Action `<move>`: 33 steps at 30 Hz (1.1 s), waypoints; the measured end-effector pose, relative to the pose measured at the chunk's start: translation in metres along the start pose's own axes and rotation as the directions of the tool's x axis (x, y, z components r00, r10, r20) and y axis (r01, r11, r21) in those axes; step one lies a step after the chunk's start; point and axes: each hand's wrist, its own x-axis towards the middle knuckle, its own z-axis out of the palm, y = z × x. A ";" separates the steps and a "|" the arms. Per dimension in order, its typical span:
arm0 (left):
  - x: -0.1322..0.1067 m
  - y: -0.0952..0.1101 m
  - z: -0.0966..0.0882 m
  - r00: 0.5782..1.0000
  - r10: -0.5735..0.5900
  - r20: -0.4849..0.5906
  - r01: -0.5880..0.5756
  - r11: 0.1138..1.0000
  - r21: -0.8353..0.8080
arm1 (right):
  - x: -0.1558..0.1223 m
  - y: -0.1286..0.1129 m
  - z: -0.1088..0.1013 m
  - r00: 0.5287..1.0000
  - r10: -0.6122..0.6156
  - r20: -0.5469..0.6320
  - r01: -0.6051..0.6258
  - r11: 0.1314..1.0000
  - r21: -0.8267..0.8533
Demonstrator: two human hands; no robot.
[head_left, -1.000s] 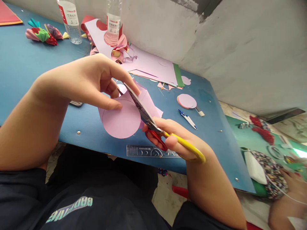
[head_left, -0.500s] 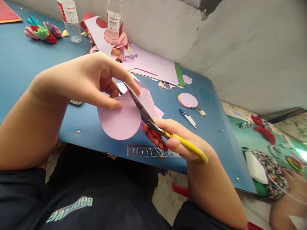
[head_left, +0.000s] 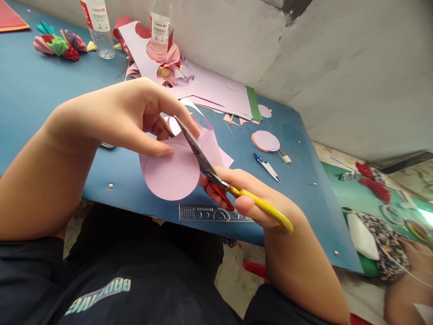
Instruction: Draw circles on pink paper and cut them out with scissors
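My left hand (head_left: 135, 117) pinches a sheet of light purple paper (head_left: 172, 175) between thumb and fingers. A pencil-like circle line shows on it, and its lower side is cut to a round edge. My right hand (head_left: 250, 194) grips scissors (head_left: 208, 169) with one red and one yellow handle. The blades are parted, with the paper between them, beside the circle's upper right edge. A loose strip of the same paper (head_left: 209, 144) stands off behind the blades. Part of the left fingers is hidden behind the paper.
On the blue table (head_left: 128, 180) lie a clear ruler (head_left: 192, 213), a pen (head_left: 267, 167), stacked paper circles (head_left: 266, 141) and purple sheets (head_left: 216, 88). Two bottles (head_left: 101, 31) stand by the wall near paper scraps and a colourful paper flower (head_left: 59, 44). Another person's hand (head_left: 419, 257) is at the right.
The paper and my left hand have shifted very slightly down and to the right. The red scissor handle has moved a little toward the left; the blades stay parted around the paper.
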 end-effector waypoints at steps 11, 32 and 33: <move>0.001 -0.001 -0.001 1.000 0.003 0.019 -0.003 1.000 -0.031 | 0.002 0.001 0.001 0.999 -0.036 -0.005 0.036 0.999 -0.012; 0.000 0.001 -0.001 1.000 -0.027 -0.013 0.027 1.000 0.010 | 0.003 -0.002 0.002 1.000 -0.001 -0.031 0.001 1.000 -0.006; 0.000 0.001 -0.001 1.000 -0.018 -0.012 0.018 1.000 0.008 | 0.004 -0.001 0.002 0.999 -0.009 -0.036 0.009 1.000 0.000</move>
